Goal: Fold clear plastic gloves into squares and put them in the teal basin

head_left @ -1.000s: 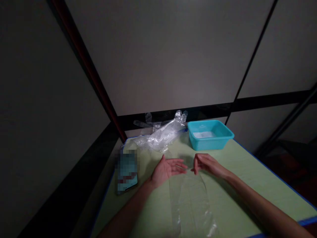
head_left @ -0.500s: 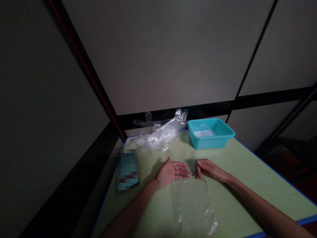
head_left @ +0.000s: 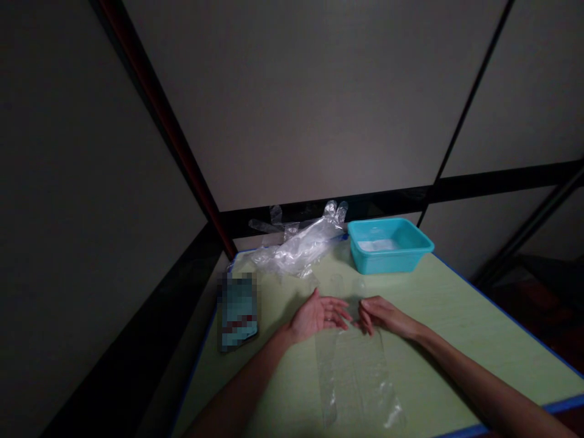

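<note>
A long clear plastic glove (head_left: 353, 371) lies flat on the green table (head_left: 456, 340), cuff toward me, its fingers near my hands. My left hand (head_left: 319, 315) rests palm up at the glove's upper left edge, fingers spread and open. My right hand (head_left: 381, 315) rests palm down on the glove's upper right part, fingers together and bent slightly onto the plastic. The two hands nearly touch at the fingertips.
A pile of crumpled clear plastic gloves (head_left: 296, 246) lies at the table's far left corner. A teal plastic basin (head_left: 390, 244) stands at the far edge. A blurred teal packet (head_left: 238, 310) lies near the left edge. Dark wall panels surround the table.
Both hands drew back slightly toward me along the glove and moved closer together; the view shifted a little.
</note>
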Tool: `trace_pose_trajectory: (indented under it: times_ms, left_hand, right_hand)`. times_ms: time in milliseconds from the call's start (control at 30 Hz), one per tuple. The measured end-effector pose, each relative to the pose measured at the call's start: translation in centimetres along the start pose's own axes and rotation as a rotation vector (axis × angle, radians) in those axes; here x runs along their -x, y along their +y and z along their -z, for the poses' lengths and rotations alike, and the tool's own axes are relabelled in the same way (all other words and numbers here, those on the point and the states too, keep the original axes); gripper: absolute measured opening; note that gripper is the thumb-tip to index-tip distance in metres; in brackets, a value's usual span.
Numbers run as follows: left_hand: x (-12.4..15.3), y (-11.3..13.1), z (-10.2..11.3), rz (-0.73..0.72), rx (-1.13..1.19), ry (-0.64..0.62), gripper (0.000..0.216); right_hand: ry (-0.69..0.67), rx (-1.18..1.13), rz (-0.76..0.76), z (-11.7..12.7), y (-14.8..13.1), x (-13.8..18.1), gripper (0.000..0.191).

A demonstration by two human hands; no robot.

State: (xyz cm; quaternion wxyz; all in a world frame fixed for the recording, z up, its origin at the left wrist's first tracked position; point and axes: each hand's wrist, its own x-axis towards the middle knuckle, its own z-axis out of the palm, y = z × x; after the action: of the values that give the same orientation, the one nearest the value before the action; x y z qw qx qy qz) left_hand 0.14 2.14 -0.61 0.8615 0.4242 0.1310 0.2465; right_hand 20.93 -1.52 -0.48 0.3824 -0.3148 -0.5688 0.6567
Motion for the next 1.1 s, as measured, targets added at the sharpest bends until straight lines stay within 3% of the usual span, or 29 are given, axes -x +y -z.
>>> trace_pose_trajectory:
  times_ms: [167, 333, 500, 600, 700, 800, 933, 1100]
  left_hand:
    - [-0.2, -0.5, 0.0, 0.022, -0.075, 0.012, 0.065]
    - [-0.1, 0.1, 0.1, 0.027, 0.024, 0.029, 0.069]
    - [0.3, 1.3, 0.1, -0.087, 0.148, 0.106, 0.069]
    - [0.5, 1.4, 0.2, -0.093, 0.156, 0.061, 0.069]
    - [0.5, 0.9, 0.3, -0.035, 0.116, -0.038, 0.070]
    - [0.3, 0.3, 0.4, 0.035, 0.069, -0.087, 0.071]
    - [0.0, -0.3, 0.7, 0.083, -0.008, -0.091, 0.069]
    - [-0.1, -0.6, 1.0, 0.085, -0.056, -0.089, 0.069]
  right_hand:
    - [-0.010, 0.108, 0.002, 0.0, 0.4, 0.0, 0.047]
    - [0.009, 0.199, 0.022, 0.3, 0.4, 0.0, 0.049]
    - [0.009, 0.375, 0.097, -0.2, -1.6, 0.9, 0.034]
    - [-0.113, 0.546, 0.126, -1.5, -3.8, 2.6, 0.018]
    - [-0.421, 1.068, 0.198, -2.9, -5.1, 4.7, 0.015]
    - [-0.571, 1.327, 0.227, -3.8, -5.2, 6.4, 0.013]
    - [-0.573, 1.457, 0.240, -4.5, -4.5, 7.5, 0.010]
    - [-0.590, 1.464, 0.262, -5.1, -4.1, 7.3, 0.015]
